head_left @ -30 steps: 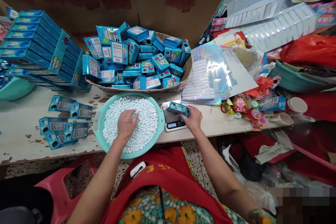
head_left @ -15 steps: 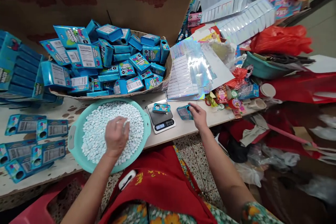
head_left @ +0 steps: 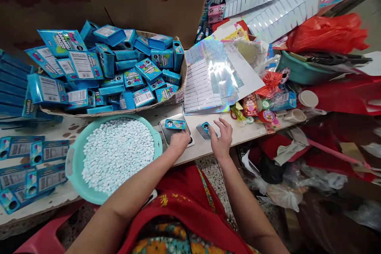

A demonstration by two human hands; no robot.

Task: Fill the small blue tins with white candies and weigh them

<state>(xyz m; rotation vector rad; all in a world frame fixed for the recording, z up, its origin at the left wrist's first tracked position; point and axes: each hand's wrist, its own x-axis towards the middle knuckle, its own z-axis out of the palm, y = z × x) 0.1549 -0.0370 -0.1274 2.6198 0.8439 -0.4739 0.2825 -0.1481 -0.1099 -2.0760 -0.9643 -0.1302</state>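
Note:
On a small digital scale (head_left: 164, 134) lies a blue candy box (head_left: 175, 124) with a round hole at one end and white candies showing in it. My left hand (head_left: 179, 143) is over the scale's front, covering its display; its fingers are curled together against the box's lower right edge, and their tips are hidden. A second blue box with a hole (head_left: 203, 129) stands on the table to the right of the scale. My right hand (head_left: 222, 139) is beside it with fingers spread, the thumb at or very near its edge. A turquoise basin (head_left: 69, 162) holds many small pale candies (head_left: 119, 154).
Behind the basin, a cardboard carton (head_left: 182, 87) is heaped with blue boxes. Flattened blue boxes with holes (head_left: 49, 176) lie at left. Shiny holographic sheets (head_left: 205, 83), small packets (head_left: 250, 106) and a red plastic bag (head_left: 330, 33) crowd the right side.
My left hand has moved right from the candies in the basin to the box on the scale. My right hand's fingers have spread from their grip on the second box. The view has shifted slightly.

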